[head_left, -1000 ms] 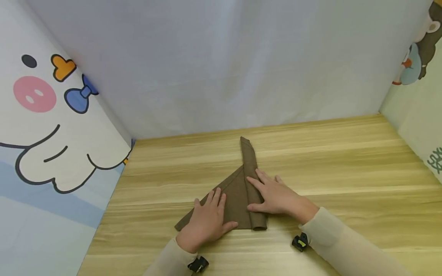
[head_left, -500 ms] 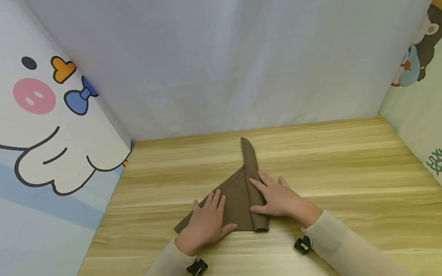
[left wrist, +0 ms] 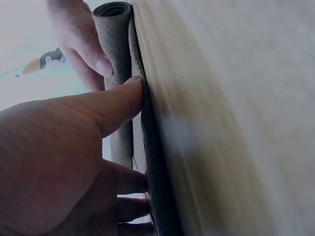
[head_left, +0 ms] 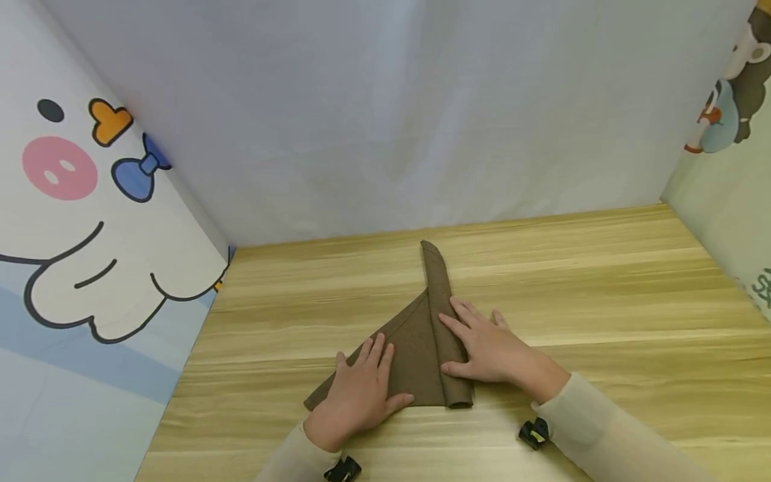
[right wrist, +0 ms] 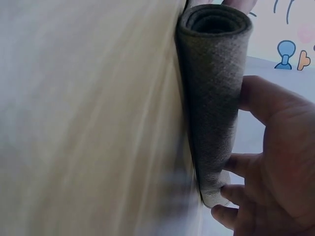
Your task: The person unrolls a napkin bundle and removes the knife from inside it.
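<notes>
A dark brown cloth (head_left: 415, 355) lies on the table in front of me, its left part flat with a slanted folded edge. Along its right side the cloth is wound into a roll (head_left: 447, 335), which reaches farther back to a narrow tip. The roll's coiled end (right wrist: 214, 20) faces the right wrist camera. My left hand (head_left: 358, 398) rests on the flat part with fingers spread. My right hand (head_left: 490, 345) lies against the roll, fingertips and thumb touching its top, fingers spread and fairly straight. The cloth beneath the left palm is hidden.
The wood-grain table (head_left: 578, 281) extends around the cloth on all sides. A pale curtain (head_left: 385, 120) hangs behind its back edge. Printed cartoon panels stand at the left (head_left: 120, 254) and right (head_left: 723, 201). Small black devices (head_left: 533, 434) sit at both wrists.
The roll and my right hand have shifted slightly to the right. The flat part of the cloth shows a little wider, while my left hand stays in place.
</notes>
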Available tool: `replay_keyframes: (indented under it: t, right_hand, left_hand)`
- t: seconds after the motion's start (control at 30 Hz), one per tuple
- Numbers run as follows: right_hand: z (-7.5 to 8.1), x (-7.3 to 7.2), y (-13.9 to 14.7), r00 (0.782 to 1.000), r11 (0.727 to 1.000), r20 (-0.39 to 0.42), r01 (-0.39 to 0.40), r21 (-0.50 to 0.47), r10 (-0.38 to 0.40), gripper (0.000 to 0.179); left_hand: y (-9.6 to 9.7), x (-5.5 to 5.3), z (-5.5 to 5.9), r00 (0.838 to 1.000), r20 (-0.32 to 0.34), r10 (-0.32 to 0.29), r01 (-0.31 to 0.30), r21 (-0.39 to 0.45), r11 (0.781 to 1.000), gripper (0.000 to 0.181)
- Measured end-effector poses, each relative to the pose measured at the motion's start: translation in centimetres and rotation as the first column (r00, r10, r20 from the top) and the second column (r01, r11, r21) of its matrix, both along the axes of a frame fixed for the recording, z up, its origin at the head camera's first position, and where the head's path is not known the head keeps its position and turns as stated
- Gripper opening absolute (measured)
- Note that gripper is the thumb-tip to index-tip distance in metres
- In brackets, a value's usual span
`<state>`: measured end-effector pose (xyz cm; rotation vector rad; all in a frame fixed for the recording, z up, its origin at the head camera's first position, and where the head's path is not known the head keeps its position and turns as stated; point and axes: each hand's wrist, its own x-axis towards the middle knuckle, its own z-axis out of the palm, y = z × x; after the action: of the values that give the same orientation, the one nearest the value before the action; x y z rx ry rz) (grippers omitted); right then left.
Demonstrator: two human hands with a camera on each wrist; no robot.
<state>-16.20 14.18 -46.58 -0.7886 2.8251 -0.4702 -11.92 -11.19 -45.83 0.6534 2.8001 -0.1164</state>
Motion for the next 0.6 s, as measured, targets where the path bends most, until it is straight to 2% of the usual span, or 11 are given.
replay_keyframes:
  t: [0.27,0.6]
  right_hand:
    - [0.0,0.1,0.3,0.999,1.000,-0.043,-0.017,0.002,0.017,0.088]
    - [0.7,0.1,-0.7,0.988,0.992,-0.083,-0.127,0.026,0.129,0.082]
  left_hand:
    - [0.2,0.0,0.1,1.000,0.002,0.010,-0.010,-0.002,1.000,0.089]
    - [2.1,-0.2,1.1,1.000,0.013,0.015,-0.014,-0.072,0.997,0.089]
